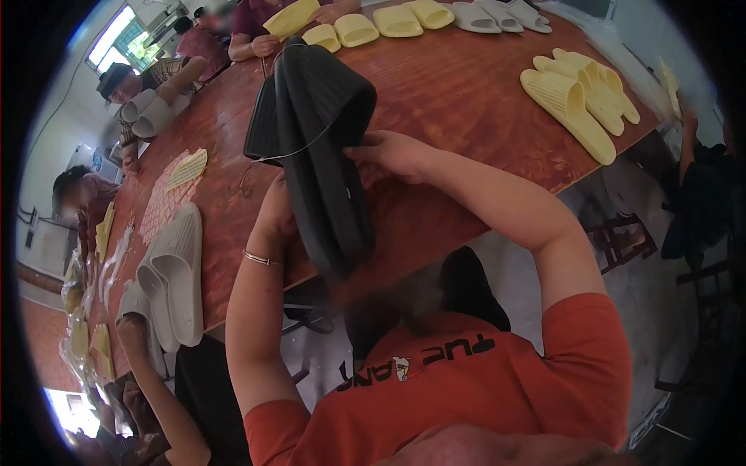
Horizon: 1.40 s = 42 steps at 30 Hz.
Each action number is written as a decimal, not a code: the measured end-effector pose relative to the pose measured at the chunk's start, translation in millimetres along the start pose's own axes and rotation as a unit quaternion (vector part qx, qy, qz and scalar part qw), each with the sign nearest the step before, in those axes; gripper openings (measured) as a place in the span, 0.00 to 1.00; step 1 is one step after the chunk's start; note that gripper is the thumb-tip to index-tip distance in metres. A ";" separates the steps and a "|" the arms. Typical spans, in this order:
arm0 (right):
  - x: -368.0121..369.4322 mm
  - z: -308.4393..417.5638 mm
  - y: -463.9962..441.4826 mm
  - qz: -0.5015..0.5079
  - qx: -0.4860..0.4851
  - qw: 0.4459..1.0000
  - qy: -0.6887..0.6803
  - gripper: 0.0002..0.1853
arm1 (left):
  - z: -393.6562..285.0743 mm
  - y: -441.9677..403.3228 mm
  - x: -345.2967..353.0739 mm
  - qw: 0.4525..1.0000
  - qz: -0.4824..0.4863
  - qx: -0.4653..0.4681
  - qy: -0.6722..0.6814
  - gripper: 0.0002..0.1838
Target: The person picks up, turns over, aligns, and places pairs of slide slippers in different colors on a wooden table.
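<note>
A pair of black slippers (322,155) is pressed together sole to sole and tilted at the near edge of the table. A thin pale string (317,143) runs around them. My left hand (281,203) grips them from the left side, its fingers mostly hidden behind the slippers. On the other side, my right hand (392,155) is closed at the slipper's edge by the foot opening, fingertips on the black material.
Grey slippers (175,272) lie left on the brown table (451,101), near another person's hand (132,332). Yellow slippers (571,105) are at the right; more yellow (396,22) and grey slippers (475,17) line the far edge. Several people sit around the table.
</note>
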State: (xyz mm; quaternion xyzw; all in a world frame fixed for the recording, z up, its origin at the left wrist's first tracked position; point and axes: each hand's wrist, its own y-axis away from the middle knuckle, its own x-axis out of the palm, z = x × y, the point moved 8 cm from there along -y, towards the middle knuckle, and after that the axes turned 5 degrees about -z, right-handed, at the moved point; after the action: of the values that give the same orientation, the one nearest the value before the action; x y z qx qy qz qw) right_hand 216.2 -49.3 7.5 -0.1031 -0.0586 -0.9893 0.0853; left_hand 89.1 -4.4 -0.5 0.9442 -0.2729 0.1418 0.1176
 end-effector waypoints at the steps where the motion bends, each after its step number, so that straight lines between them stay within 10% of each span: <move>1: 1.6 -0.3 1.9 0.002 0.007 1.000 -0.004 0.15 | -0.9 1.5 1.1 1.000 -0.007 0.003 -0.009 0.11; 27: -12.5 14.0 7.7 -0.079 0.005 0.993 0.091 0.12 | -18.8 -6.4 -16.8 0.995 -0.024 0.101 -0.008 0.12; 32: -45.9 28.3 5.9 -0.172 -0.047 0.968 -0.175 0.14 | -35.7 -12.0 -56.3 0.975 -0.146 0.161 0.046 0.15; 42: -88.7 32.6 -2.5 -0.274 -0.142 0.951 -0.015 0.20 | -47.1 -5.9 -76.3 0.937 -0.262 0.223 -0.066 0.16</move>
State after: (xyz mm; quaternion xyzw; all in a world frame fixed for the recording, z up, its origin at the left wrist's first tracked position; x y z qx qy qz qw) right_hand 307.5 -28.6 20.0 -0.1090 0.0550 -0.9710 -0.2055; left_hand 20.9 51.3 17.3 0.9915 0.0152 0.1004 -0.0817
